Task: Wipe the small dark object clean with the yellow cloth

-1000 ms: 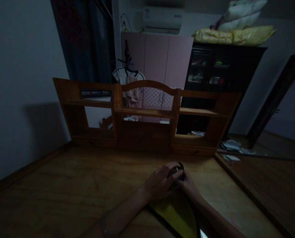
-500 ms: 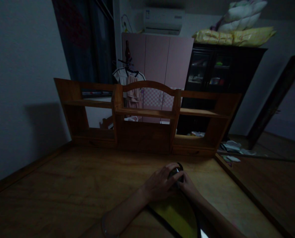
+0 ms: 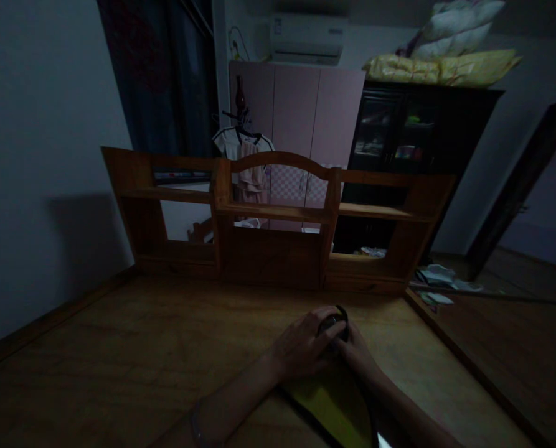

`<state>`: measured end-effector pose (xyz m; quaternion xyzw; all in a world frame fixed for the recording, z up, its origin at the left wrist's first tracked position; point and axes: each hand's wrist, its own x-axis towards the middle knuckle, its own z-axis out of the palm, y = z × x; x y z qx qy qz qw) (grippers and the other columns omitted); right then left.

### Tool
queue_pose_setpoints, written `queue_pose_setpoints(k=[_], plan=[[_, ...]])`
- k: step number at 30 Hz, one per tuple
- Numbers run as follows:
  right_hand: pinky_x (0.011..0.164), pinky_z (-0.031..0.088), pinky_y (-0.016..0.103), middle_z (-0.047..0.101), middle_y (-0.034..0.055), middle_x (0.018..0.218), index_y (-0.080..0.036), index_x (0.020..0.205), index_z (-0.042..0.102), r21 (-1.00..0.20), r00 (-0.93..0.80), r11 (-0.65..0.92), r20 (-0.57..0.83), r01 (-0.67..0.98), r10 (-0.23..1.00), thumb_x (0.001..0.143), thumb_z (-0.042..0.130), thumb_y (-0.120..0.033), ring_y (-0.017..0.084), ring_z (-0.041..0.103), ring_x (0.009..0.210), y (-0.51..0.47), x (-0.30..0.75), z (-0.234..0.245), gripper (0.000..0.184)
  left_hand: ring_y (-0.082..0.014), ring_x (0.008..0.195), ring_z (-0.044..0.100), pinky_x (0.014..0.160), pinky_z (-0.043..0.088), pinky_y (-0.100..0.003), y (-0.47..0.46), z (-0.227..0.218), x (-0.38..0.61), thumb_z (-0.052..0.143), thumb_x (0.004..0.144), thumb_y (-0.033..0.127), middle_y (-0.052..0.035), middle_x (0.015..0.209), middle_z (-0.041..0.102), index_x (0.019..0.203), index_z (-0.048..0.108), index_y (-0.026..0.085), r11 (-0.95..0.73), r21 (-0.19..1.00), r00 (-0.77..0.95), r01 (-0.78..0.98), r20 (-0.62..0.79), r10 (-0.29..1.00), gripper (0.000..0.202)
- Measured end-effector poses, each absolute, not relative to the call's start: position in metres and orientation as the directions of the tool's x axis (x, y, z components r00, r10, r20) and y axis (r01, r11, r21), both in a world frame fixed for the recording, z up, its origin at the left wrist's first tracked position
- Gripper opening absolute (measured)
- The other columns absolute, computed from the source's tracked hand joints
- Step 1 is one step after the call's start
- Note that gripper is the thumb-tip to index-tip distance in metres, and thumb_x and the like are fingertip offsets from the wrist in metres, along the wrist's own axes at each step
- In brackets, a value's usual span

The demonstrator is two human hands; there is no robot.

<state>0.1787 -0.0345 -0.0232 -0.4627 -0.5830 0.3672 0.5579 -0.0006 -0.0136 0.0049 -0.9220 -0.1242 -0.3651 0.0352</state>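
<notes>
The dim wooden bench (image 3: 142,348) carries a small dark object (image 3: 336,322). The left hand (image 3: 301,348) curls its fingers over it. The right hand (image 3: 359,356) touches it from 4 o'clock, and I cannot tell its grip. A yellow sheet (image 3: 334,404) lies at 6 o'clock. At 12 o'clock a wooden shelf unit (image 3: 278,211) stands before a pink wardrobe (image 3: 301,106).

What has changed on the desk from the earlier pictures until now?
Nothing visibly changed. The left hand and right hand still clasp the small dark object on the desk; the yellow thing between the forearms and the shelf stay put.
</notes>
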Motion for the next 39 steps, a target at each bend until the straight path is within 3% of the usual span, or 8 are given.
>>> queue_pose_setpoints(k=[5,11,26,31,39], plan=[[0.087,0.053,0.041,0.070,0.0090,0.106,-0.017,0.108,0.065,-0.927,0.044,0.339,0.350,0.160,0.936,0.076,0.064,-0.034,0.031,0.064,0.099,-0.0334,0.1820,-0.0249,0.036,-0.0289,0.137,0.029,0.110,0.038,-0.046,-0.0130,0.0052,-0.0018,0.065,0.082,0.023,-0.0150,0.147,0.026,0.146,0.021,0.021,-0.965,0.073,0.699,0.252,0.676,0.233,0.077],[0.082,0.054,0.042,0.073,0.0108,0.098,-0.014,0.099,0.069,-0.909,0.022,0.355,0.368,0.217,0.930,0.080,0.061,-0.035,0.032,0.065,0.093,-0.0333,0.1851,-0.0215,0.030,-0.0281,0.138,0.026,0.113,0.035,-0.045,-0.0114,0.0026,-0.0020,0.064,0.084,0.026,-0.0143,0.148,0.024,0.146,0.022,0.020,-0.965,0.086,0.699,0.249,0.673,0.240,0.075],[0.080,0.051,0.036,0.071,0.0092,0.100,-0.013,0.105,0.065,-0.910,0.018,0.358,0.370,0.208,0.929,0.079,0.065,-0.032,0.030,0.064,0.092,-0.0303,0.1881,-0.0260,0.032,-0.0296,0.137,0.028,0.110,0.038,-0.049,-0.0118,0.0058,-0.0035,0.066,0.084,0.028,-0.0152,0.147,0.026,0.146,0.020,0.020,-0.958,0.124,0.687,0.258,0.674,0.272,0.078],[0.072,0.052,0.032,0.071,0.0062,0.091,-0.015,0.098,0.066,-0.932,0.002,0.331,0.335,0.150,0.942,0.074,0.067,-0.028,0.027,0.064,0.084,-0.0314,0.1840,-0.0224,0.027,-0.0294,0.137,0.029,0.109,0.040,-0.047,-0.0121,0.0045,-0.0024,0.064,0.083,0.024,-0.0151,0.147,0.026,0.145,0.022,0.021,-0.961,0.062,0.692,0.270,0.682,0.239,0.075],[0.081,0.052,0.035,0.068,0.0073,0.101,-0.016,0.104,0.061,-0.918,-0.019,0.349,0.352,0.187,0.936,0.070,0.065,-0.023,0.028,0.063,0.094,-0.0328,0.1813,-0.0195,0.035,-0.0296,0.138,0.028,0.110,0.039,-0.046,-0.0127,0.0031,-0.0002,0.062,0.086,0.027,-0.0169,0.146,0.027,0.144,0.025,0.019,-0.960,-0.047,0.722,0.277,0.669,0.176,0.069]])
